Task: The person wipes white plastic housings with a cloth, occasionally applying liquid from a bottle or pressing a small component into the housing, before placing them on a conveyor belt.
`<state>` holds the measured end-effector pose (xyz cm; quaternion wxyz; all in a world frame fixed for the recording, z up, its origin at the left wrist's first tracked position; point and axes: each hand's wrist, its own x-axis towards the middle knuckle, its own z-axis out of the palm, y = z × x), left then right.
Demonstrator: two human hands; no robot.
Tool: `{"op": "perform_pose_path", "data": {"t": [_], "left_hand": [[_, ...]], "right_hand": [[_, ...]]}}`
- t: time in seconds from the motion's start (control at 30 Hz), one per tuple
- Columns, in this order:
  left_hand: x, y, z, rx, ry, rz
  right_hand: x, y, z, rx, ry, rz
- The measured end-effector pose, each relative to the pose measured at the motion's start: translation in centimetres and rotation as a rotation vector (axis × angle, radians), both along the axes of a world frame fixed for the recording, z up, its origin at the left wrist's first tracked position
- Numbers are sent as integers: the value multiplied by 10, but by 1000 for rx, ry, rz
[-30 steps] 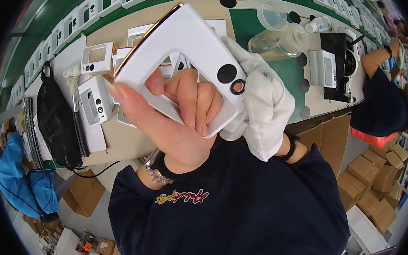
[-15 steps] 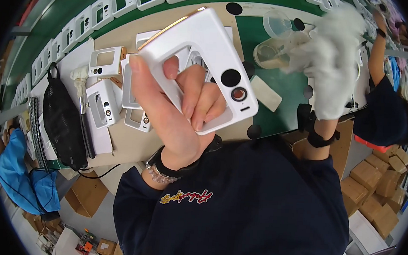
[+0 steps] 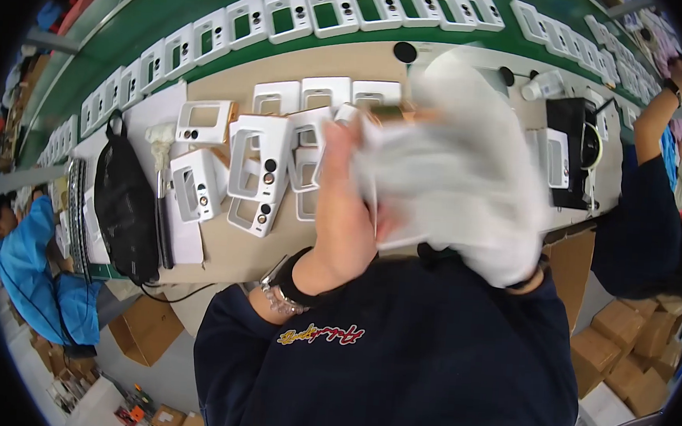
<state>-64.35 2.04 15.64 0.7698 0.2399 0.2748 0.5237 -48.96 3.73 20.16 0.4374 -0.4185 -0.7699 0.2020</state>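
Note:
My left hand (image 3: 345, 205) is closed around a white plastic housing (image 3: 390, 116) with a copper-coloured edge, tilted and blurred in front of me. White cloth (image 3: 481, 155) covers my right hand, smeared by motion, and hides its fingers. The covered hand lies over the right side of the housing, against it. Just left of my left hand, several similar white housings (image 3: 248, 156) with large rectangular openings stand and lean together on the beige table.
A long row of white housings (image 3: 287, 16) lines the green surface at the back. At left lie a black pouch (image 3: 127, 200) and a brush (image 3: 161, 151). A black device (image 3: 571, 153) and a white bottle (image 3: 544, 85) stand right. Co-workers sit on both sides.
My cloth-covered right hand has come from the far right onto the housing. The left hand has shifted right and turned the housing. My view has shifted, showing more of the back row.

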Motion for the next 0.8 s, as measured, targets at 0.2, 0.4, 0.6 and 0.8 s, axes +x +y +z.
{"op": "perform_pose_path", "data": {"t": [0.2, 0.4, 0.6, 0.8], "left_hand": [[-19, -10, -15, 8, 356, -179], [-10, -3, -27, 308, -545, -232], [17, -3, 14, 113, 211, 280], [-1, -14, 6, 231, 145, 53]], "right_hand": [[-2, -5, -15, -199, 138, 53], [-22, -35, -11, -508, 742, 247], [-21, -22, -23, 60, 349, 126], [-17, -23, -27, 242, -214, 255]]}}
